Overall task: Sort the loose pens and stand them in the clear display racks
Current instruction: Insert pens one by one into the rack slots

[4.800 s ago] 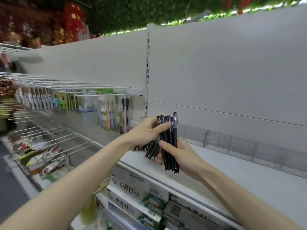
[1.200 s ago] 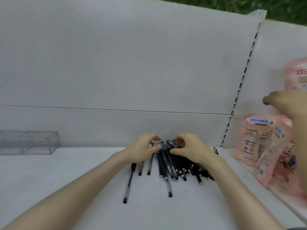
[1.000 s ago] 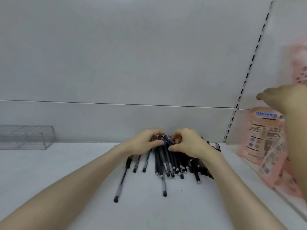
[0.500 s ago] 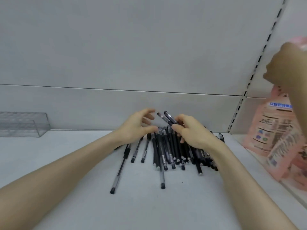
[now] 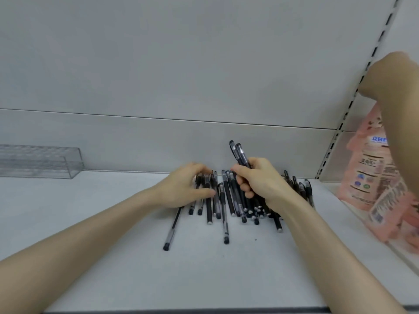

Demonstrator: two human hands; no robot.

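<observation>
While my right hand (image 5: 260, 184) grips two pens (image 5: 239, 154) and left hand (image 5: 183, 189) curls on the pile (image 5: 229, 200) — hold unclear — the rack (image 5: 40, 162) leftward sits empty.

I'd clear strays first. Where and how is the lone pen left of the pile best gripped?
Pinch the stray pen across its clear barrel near the middle, coming down from above. It lies flat on the shelf with bare room along both long sides. Its far end runs under the left hand, so that end is probably blocked.
</observation>
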